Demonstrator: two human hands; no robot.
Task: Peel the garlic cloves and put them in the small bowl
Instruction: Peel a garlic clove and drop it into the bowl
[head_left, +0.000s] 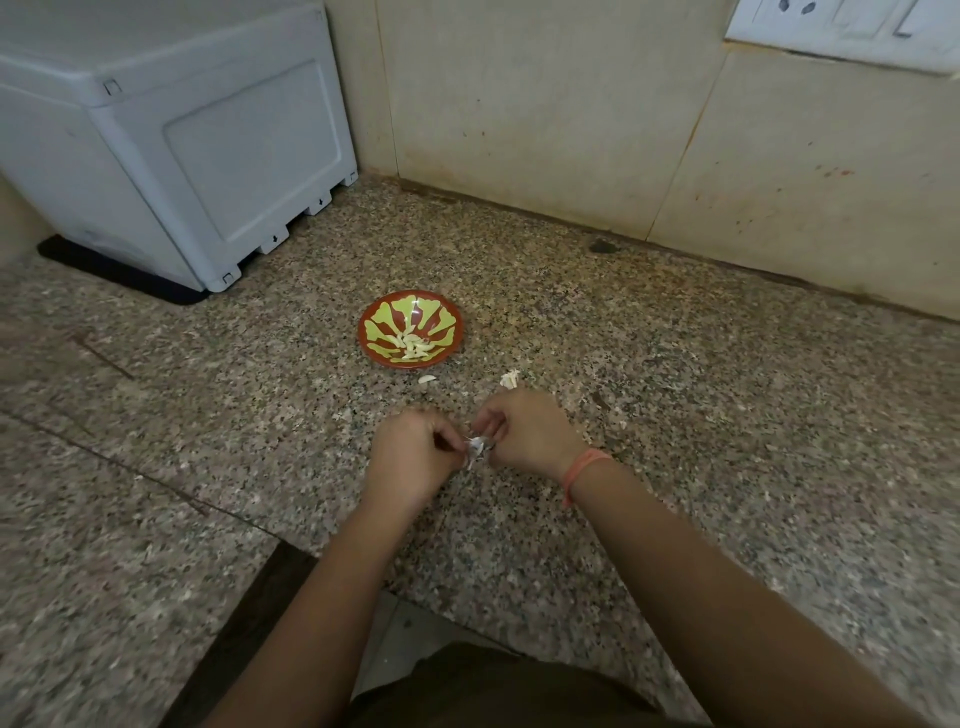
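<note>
Left hand (413, 457) and right hand (527, 434) both pinch one papery garlic clove (476, 447); small bowl (374, 312) sits at 11 o'clock on the worktop (675, 415), nearer the left hand.

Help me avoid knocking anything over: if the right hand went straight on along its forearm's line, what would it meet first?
Likely the small bowl, up and left of the right hand. The loose clove lies just beside that line; depth is unclear.
</note>
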